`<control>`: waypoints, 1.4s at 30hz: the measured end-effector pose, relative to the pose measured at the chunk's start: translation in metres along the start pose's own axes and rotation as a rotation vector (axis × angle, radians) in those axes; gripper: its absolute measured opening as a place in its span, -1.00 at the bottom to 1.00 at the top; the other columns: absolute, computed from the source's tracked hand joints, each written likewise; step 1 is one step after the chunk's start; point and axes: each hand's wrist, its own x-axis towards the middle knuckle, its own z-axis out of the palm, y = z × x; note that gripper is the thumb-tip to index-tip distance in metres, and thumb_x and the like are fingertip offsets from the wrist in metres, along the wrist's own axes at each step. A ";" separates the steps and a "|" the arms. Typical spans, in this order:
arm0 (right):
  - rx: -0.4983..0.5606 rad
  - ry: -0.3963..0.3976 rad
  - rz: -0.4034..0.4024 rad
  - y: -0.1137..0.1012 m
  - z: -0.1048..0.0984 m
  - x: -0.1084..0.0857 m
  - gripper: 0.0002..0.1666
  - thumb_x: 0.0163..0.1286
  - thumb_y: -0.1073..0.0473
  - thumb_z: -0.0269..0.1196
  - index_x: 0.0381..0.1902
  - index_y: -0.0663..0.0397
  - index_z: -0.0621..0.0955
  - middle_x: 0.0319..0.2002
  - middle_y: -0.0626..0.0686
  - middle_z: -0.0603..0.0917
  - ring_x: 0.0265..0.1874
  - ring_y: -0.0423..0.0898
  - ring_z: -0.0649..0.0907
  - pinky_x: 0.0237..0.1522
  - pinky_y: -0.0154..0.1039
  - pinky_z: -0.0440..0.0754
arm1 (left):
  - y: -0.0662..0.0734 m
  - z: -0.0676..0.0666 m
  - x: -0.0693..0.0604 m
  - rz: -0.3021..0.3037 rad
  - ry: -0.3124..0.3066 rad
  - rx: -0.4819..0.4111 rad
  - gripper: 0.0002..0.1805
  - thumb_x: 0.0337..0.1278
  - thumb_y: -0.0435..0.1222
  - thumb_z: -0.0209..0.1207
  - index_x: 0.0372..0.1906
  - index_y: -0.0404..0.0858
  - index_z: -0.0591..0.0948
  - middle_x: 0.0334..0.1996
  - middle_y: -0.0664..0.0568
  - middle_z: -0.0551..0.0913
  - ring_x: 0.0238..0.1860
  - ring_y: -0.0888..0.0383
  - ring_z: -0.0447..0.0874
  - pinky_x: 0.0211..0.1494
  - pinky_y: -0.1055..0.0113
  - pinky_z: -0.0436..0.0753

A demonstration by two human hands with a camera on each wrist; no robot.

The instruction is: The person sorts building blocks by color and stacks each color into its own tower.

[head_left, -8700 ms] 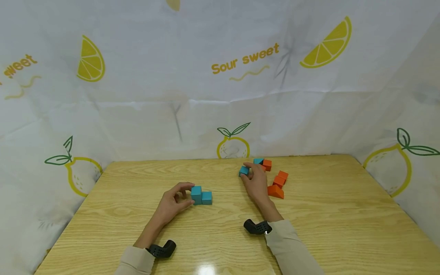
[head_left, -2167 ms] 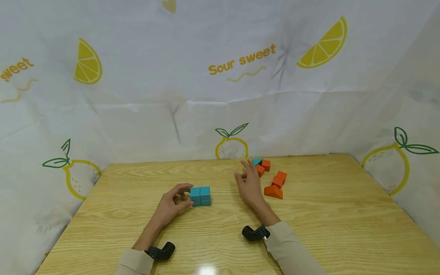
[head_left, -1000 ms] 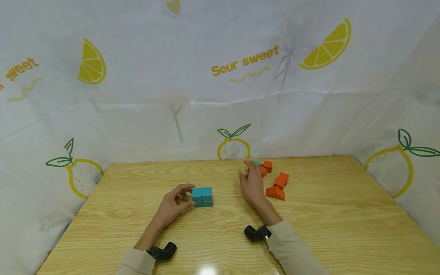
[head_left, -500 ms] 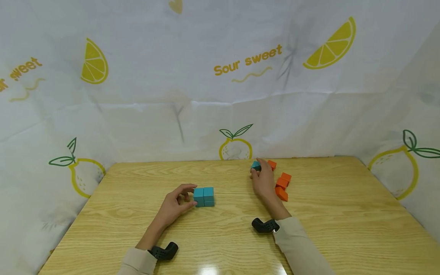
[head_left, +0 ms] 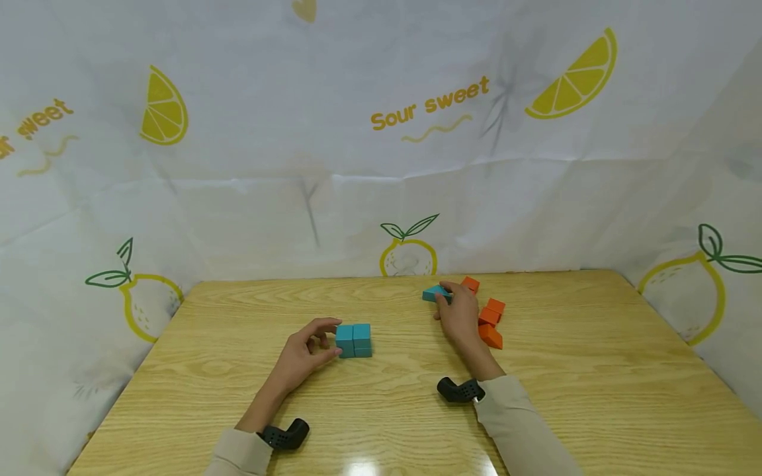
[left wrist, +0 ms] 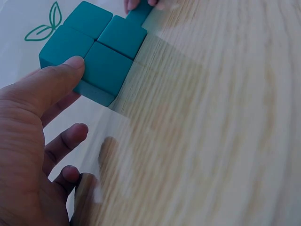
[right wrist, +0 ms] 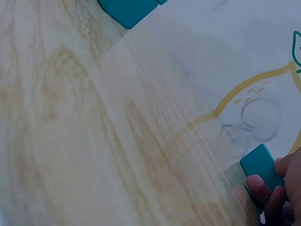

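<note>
Blue wedge (head_left: 434, 294) shifted, wooden table (head_left: 595, 370), lemon-print backdrop (head_left: 268, 132)

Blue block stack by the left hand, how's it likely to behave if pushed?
The blue block stack probably slides rather than rolls, given its flat faces. Visible seams suggest the blocks might separate. Crisp edges hint that each is stiff.
</note>
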 end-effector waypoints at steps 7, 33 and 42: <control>-0.069 0.064 -0.066 0.001 0.001 0.001 -0.62 0.47 0.14 0.11 0.07 0.32 0.58 -0.21 0.23 0.58 -0.44 0.03 0.62 -0.31 -0.05 0.53 | 0.001 0.000 0.000 -0.003 -0.010 0.009 -0.49 0.10 -0.32 0.34 0.19 -0.19 0.53 -0.09 0.13 0.59 -0.33 0.17 0.48 -0.37 0.34 0.41; -0.061 -0.052 -0.123 0.006 -0.005 0.001 -0.65 0.46 0.10 0.14 0.08 0.16 0.61 -0.05 0.18 0.64 -0.09 0.13 0.64 -0.09 0.08 0.55 | 0.009 -0.001 0.001 -0.001 -0.014 0.016 -0.51 0.10 -0.36 0.32 0.17 -0.23 0.53 -0.11 0.09 0.60 -0.34 0.11 0.48 -0.39 0.34 0.40; -0.038 -0.107 -0.169 0.009 -0.007 -0.003 -0.65 0.43 0.04 0.18 0.09 0.06 0.59 -0.05 0.21 0.65 -0.11 0.16 0.66 -0.10 0.09 0.57 | 0.039 -0.005 0.000 0.016 -0.016 0.019 -0.54 0.08 -0.49 0.29 0.13 -0.32 0.53 -0.14 -0.12 0.60 -0.36 -0.02 0.48 -0.41 0.30 0.42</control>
